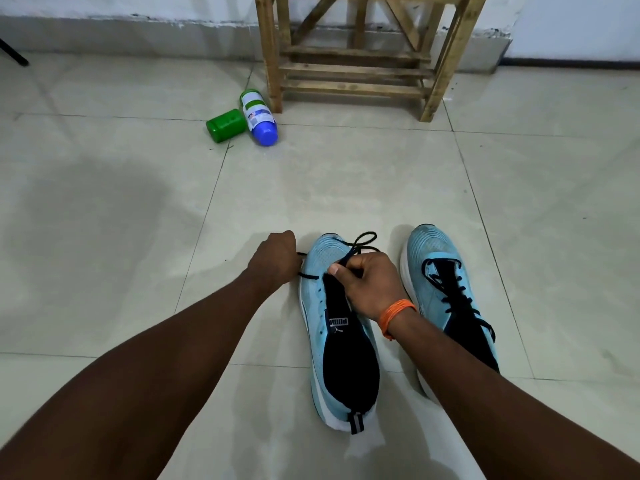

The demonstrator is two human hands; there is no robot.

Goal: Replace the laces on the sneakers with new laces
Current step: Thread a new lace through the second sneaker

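Note:
Two light blue sneakers with black tongues stand on the tiled floor, toes pointing away from me. The left sneaker [320, 308] has its eyelets mostly bare, and a black lace [360, 241] runs across its toe end. My left hand [275, 259] grips one end of that lace just left of the shoe. My right hand [372, 284], with an orange band on its wrist, pinches the lace over the tongue's front. The right sneaker [440, 271] is fully laced with a black lace [457, 299].
A wooden stool [353, 53] stands against the far wall. A green container [225, 125] and a white bottle with a blue cap [258, 116] lie on the floor left of it. A dark rod [14, 53] shows at the far left edge.

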